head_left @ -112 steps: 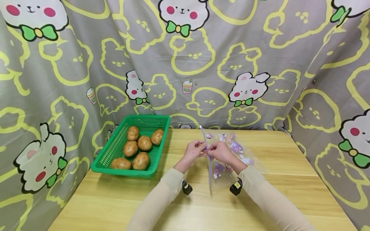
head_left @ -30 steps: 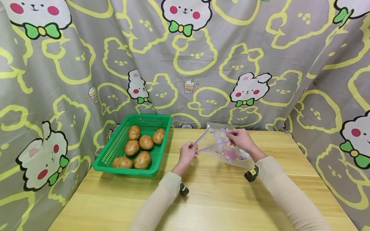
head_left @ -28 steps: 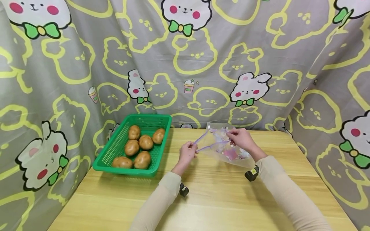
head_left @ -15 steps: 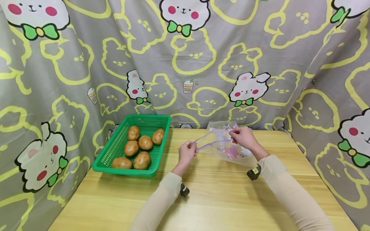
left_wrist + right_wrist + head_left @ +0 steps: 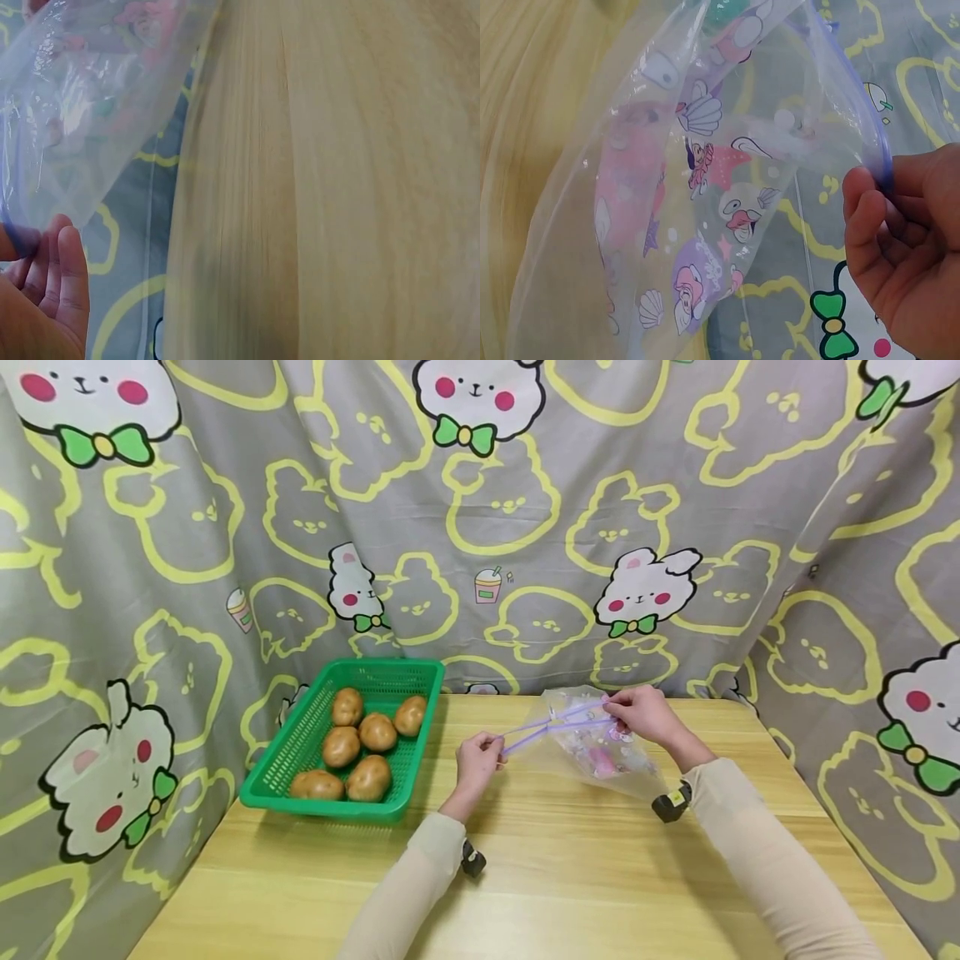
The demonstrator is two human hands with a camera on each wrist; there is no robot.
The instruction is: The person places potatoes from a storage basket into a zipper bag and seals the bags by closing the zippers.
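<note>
A clear zip bag (image 5: 581,743) with purple zip strips and pink and purple sea prints hangs stretched between both hands. My left hand (image 5: 480,762) pinches the strip at one end of its mouth. At the other end my right hand (image 5: 648,714) pinches the strip between thumb and fingers. In the right wrist view the bag (image 5: 697,172) spreads out beside the right hand (image 5: 907,240), showing shells and starfish. The left wrist view has the left hand (image 5: 49,292) at the bag's (image 5: 90,112) corner.
A green plastic basket (image 5: 251,789) stands at the left on the wooden table (image 5: 540,885), with several potatoes (image 5: 369,777) inside. A grey patterned curtain (image 5: 510,510) closes off the back and both sides of the table.
At 3.7 s ago both hands were together at the zip; since then they have moved apart. Over the last second the right hand has moved right, drawing the mouth long and narrow.
</note>
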